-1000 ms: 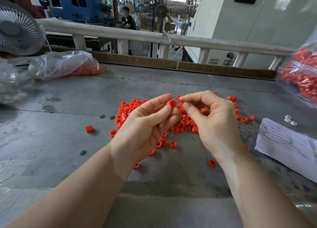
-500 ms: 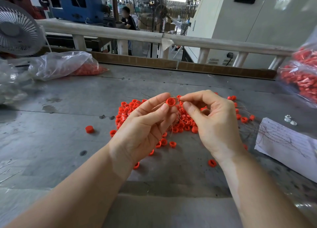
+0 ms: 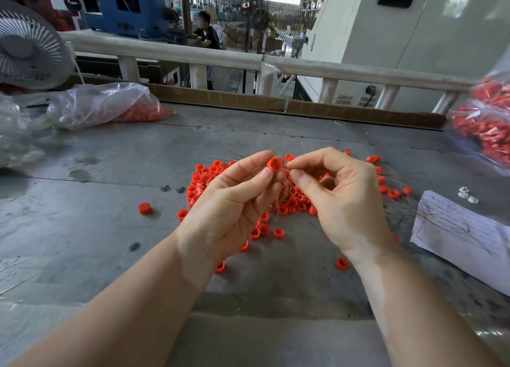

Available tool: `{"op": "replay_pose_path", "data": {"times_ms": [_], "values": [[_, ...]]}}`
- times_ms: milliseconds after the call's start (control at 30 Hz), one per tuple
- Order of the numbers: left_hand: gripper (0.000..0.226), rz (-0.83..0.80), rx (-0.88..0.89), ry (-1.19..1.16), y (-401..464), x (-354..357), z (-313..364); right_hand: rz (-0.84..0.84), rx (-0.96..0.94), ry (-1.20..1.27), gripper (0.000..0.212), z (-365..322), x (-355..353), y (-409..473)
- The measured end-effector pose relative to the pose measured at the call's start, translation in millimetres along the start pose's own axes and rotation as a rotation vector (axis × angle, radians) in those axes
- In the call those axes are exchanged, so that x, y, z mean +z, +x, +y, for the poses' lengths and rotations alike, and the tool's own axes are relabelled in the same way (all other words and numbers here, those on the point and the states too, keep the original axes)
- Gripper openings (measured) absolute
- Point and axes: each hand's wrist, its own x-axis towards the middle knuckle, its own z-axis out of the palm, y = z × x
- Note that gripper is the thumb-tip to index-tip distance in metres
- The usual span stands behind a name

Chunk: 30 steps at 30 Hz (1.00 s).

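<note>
Above the middle of the bench: both hands are raised over a heap of red caps (image 3: 204, 179), and their fingertips nearly meet.
Left hand (image 3: 231, 201): its fingers are curled. Forefinger and thumb pinch a single red cap (image 3: 274, 164) by its sides.
Held cap: it sits off the bench, over the far part of the heap, with its hollow side turned toward the camera. It lies between the tips of the two hands.
Right hand (image 3: 345, 198): its fingers are bent. Forefinger and thumb are drawn together right beside the held cap and seem to nip the wire strands (image 3: 285, 184). The strands are too thin to show exactly where the grip lies.
Wire strands: they are thin and copper-coloured, and hang in a loose tangle from the fingertips down toward the heap.
Heap: many small caps lie under and behind the hands, with loose ones trailing off to the right.
Strays: one lone cap (image 3: 145, 209) lies left of the heap, closed end up. Another cap (image 3: 342, 263) lies just by the right wrist.
Bench (image 3: 82, 228): grey, worn metal, with stains and a few small holes.
Right side: a lined paper sheet (image 3: 463, 237) has more thin wires lying across it. Two small white pieces (image 3: 467, 195) sit just beyond it. A clear bag of red parts (image 3: 488, 123) is at the edge of view.
Left side: a crumpled plastic bag (image 3: 105, 104) holds some red caps, and a white fan (image 3: 27, 52) stands behind it.
Far edge: a pale railing (image 3: 220, 57) runs along the far edge, with machinery past it.
</note>
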Motion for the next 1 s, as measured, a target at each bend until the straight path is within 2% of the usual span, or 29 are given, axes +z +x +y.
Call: {"op": "replay_pose_path", "data": {"times_ms": [1000], "values": [[0.022, 0.051, -0.003, 0.035, 0.5, 0.7, 0.6, -0.033, -0.020, -0.073, 0.023, -1.9, 0.8, 0.3]]}}
